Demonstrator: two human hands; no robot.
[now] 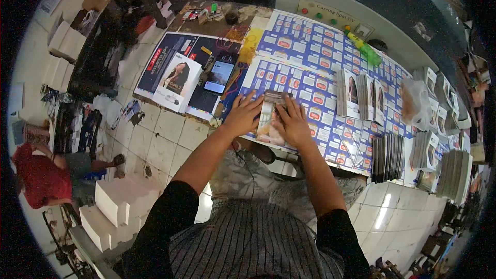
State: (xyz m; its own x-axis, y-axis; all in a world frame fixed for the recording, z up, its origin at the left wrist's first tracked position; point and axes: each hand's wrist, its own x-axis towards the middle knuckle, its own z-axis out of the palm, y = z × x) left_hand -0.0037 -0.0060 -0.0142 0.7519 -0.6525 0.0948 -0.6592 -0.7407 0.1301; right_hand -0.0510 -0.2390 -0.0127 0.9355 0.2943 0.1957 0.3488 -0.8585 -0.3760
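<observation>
At the near edge of the table, a small stack of flat printed cartons (pixel 267 119) lies between my two hands. My left hand (pixel 245 114) presses on its left side, fingers pointing away from me. On the other side my right hand (pixel 292 123) grips the right edge, with its fingertips over the far right part of the stack. Between the hands, the top piece shows a brown and pale picture. Its underside and what lies beneath the fingers are hidden. Blue and white printed sheets (pixel 323 98) cover the table under the stack.
Left of my hands lie a phone (pixel 219 77) and a white printed box (pixel 178 82). Bundles of printed cartons (pixel 359 95) stand at the right, with a dark upright row (pixel 387 157) nearer me. A green bottle (pixel 368 51) lies before a grey machine (pixel 336 10). A person (pixel 44 175) is at far left.
</observation>
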